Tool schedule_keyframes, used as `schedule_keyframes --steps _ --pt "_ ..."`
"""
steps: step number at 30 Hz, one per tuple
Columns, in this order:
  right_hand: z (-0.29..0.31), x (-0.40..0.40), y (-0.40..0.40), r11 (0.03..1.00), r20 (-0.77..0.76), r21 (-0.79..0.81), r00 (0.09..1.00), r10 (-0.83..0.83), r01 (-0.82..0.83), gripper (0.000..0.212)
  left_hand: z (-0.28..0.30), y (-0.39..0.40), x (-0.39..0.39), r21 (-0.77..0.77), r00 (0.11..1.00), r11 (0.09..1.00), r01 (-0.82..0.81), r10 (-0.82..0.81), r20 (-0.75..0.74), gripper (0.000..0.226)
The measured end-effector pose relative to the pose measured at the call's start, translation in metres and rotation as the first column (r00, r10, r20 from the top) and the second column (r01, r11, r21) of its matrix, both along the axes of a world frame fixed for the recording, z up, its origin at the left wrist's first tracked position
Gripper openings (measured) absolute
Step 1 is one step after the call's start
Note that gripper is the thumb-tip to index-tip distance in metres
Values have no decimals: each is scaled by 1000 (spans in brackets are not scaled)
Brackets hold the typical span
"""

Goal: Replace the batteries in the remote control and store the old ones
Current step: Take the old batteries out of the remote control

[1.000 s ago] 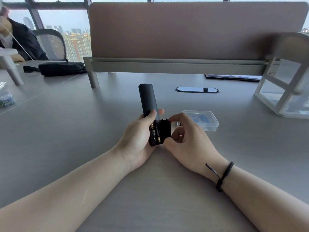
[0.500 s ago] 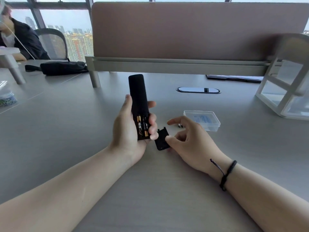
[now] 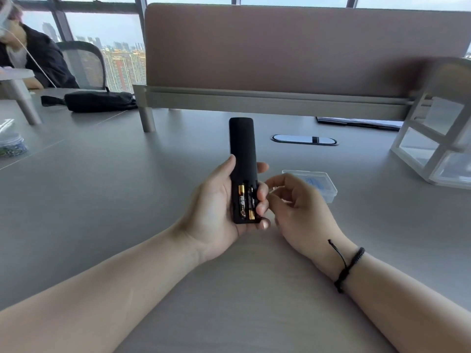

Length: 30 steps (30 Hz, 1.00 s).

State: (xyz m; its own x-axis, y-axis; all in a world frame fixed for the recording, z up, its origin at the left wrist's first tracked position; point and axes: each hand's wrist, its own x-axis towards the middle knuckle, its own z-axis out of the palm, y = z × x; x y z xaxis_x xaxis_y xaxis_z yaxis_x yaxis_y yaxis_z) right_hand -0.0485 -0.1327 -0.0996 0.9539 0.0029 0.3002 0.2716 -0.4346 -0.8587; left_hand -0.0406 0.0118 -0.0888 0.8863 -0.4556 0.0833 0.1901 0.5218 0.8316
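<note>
A person's left hand point(image 3: 216, 207) wraps around a black remote control point(image 3: 242, 159) held above the worktop point(image 3: 102, 200), its battery bay uncovered and two batteries point(image 3: 245, 201) seated side by side. The right hand point(image 3: 295, 202) hovers just beside it, fingers loosely curled and apparently empty. Small, light, smooth and probably spring-held, the cells look best pried up at one end with a fingertip.

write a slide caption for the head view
Left hand holds the remote, two batteries exposed; right hand reaches in.
</note>
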Motion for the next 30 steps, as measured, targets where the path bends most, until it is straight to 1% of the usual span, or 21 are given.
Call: schedule_keyframes --steps 2,3,4,6,8,9,11,14,15,17,30 --pt "2 -2 0 993 -10 114 1000 11 -10 21 -3 -2 -1 45 998 997 55 -54 -12 48" --pt "2 -2 1 985 -26 174 999 20 -16 21 -5 -3 -1 69 998 996 64 -63 -18 47" --pt "1 -2 2 979 -23 202 1000 18 -13 20 -6 -4 -1 95 998 994 60 -58 -26 47" --pt "-2 3 1 987 27 158 999 -32 27 16 -8 -4 1 142 998 990 27 -19 -54 47" --pt "-4 6 -1 990 56 125 996 -73 65 10 -9 -3 4 154 996 988 -13 26 -83 49" --pt "-4 6 -1 991 72 121 995 -68 59 10 -10 -3 6 150 994 988 -33 47 -96 51" --pt "-5 3 -1 996 110 85 994 -18 9 13 -11 -2 10 131 990 989 -71 86 -114 54" --pt "-8 -2 3 994 128 -73 988 86 -77 19 -11 -2 12 124 981 987 -103 121 -151 60" --pt "-9 -1 4 989 128 -123 987 96 -80 23 -11 -2 11 138 979 985 -106 128 -159 62" --pt "-8 -2 3 983 127 -167 988 92 -70 29 -12 -3 11 161 980 981 -105 130 -150 65" --pt "-3 -3 1 985 119 -159 989 88 -68 33 -14 -4 12 203 987 975 -89 113 -110 60"
